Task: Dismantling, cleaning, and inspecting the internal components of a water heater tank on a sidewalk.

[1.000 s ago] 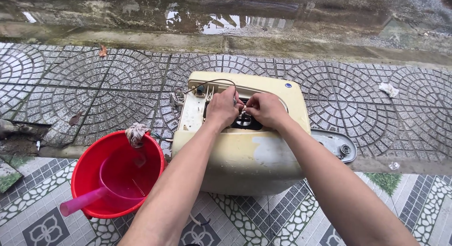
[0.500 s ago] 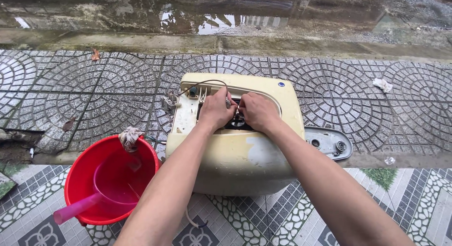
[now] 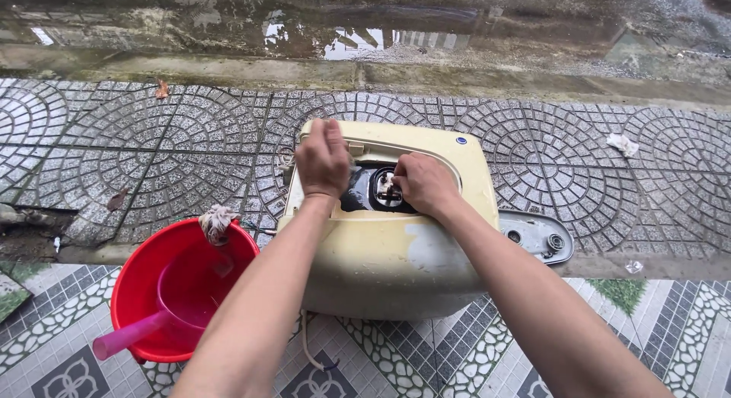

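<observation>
A boxy appliance casing (image 3: 396,253) lies on the paving in the middle, straddling the step between the near tiles and the cobble-pattern tiles (image 3: 152,154) behind it. Both hands rest on its top — the left hand (image 3: 323,159) toward the left edge, the right hand (image 3: 423,183) just beside it, at the opening (image 3: 373,191) in the top. To the casing's left sits a bucket (image 3: 145,291) with a scoop (image 3: 164,310) inside and a rag (image 3: 217,221) draped over its far rim; a flat cover plate (image 3: 537,234) lies at the casing's right (touching or just beside, hard to tell), and a puddle (image 3: 343,32) stretches along the ground behind everything.
</observation>
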